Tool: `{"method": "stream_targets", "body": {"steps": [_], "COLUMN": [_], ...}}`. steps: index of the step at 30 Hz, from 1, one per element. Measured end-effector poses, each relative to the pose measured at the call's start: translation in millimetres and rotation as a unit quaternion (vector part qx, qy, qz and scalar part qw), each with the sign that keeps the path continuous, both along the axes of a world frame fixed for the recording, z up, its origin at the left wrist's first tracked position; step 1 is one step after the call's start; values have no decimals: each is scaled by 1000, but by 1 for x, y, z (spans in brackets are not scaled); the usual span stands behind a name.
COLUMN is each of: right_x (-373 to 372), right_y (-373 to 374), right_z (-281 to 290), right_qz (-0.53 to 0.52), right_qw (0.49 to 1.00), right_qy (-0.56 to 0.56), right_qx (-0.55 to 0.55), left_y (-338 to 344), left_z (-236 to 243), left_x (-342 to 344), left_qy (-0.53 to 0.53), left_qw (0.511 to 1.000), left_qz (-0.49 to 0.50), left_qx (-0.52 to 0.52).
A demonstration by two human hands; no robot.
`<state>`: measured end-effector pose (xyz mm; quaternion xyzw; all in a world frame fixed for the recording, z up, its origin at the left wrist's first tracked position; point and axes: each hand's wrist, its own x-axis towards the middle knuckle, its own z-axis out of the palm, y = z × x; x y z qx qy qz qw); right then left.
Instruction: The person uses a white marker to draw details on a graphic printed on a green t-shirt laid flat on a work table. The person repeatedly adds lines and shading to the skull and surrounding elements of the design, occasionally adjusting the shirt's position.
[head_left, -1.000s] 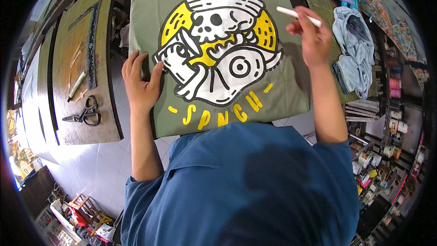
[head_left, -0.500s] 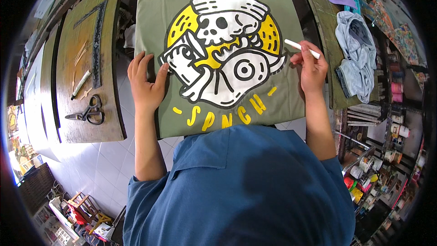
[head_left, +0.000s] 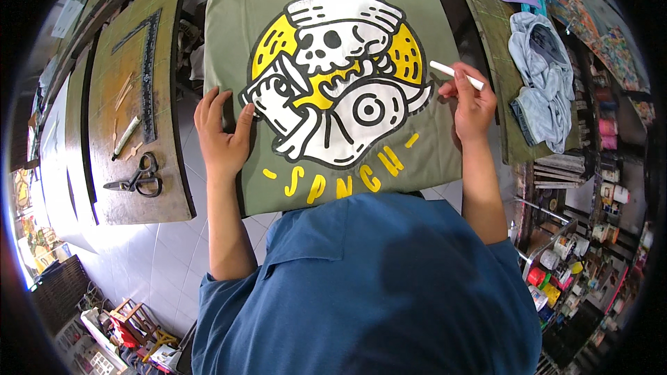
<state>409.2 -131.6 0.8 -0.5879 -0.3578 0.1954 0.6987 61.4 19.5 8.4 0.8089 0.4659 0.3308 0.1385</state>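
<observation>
An olive-green T-shirt (head_left: 431, 156) lies flat in front of me, printed with a white, black and yellow skull design (head_left: 347, 42) and yellow lettering below it. My left hand (head_left: 224, 125) rests with fingers spread on the shirt's left edge, beside the design's white fist. On the other side my right hand (head_left: 474, 104) pinches a white pen-shaped stick (head_left: 448, 71) between thumb and fingers. The stick slants up and left over the shirt's right side, and its kind is not clear. The heel of this hand is near the shirt's right edge.
On a wooden board (head_left: 104, 198) at the left are scissors (head_left: 141, 177), a black L-shaped ruler (head_left: 148, 76), a white tube (head_left: 128, 135) and thin wooden sticks. A pale blue garment (head_left: 538, 83) lies on the right board. Jars and pots (head_left: 549, 257) crowd the lower right.
The view has shifted slightly, so the shirt appears a little further left. Both hands keep nearly the same pose, and the white stick remains in my right hand.
</observation>
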Motion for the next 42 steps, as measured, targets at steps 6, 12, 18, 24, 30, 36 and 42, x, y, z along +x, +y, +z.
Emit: {"method": "stream_targets", "body": {"steps": [6,12,18,24,30,36,42], "right_x": [0,1,-18,-37,-50,-56,-59], "right_y": [1,-1,12,66,99,107,108], "right_z": [1,3,36,50,43,38,38], "right_qz": [0,-6,83,195,233,241,225], "right_qw": [1000,1000,989,976,942,924,947], "right_qy": [-2,17,123,16,-197,-268,-194], "right_qx": [-3,1,17,-96,-138,-130,-125], "left_y": [0,0,0,-1,0,-1,0], "left_z": [1,0,0,1,1,1,1], "left_x": [0,-1,-2,-1,-3,-4,-4], "left_qy": [4,-4,2,-17,-41,-40,-33], "left_qw": [1000,1000,1000,1000,999,999,999], "left_qz": [9,6,13,13,9,13,12], "left_qx": [-2,-5,-10,-19,-26,-30,-32]}}
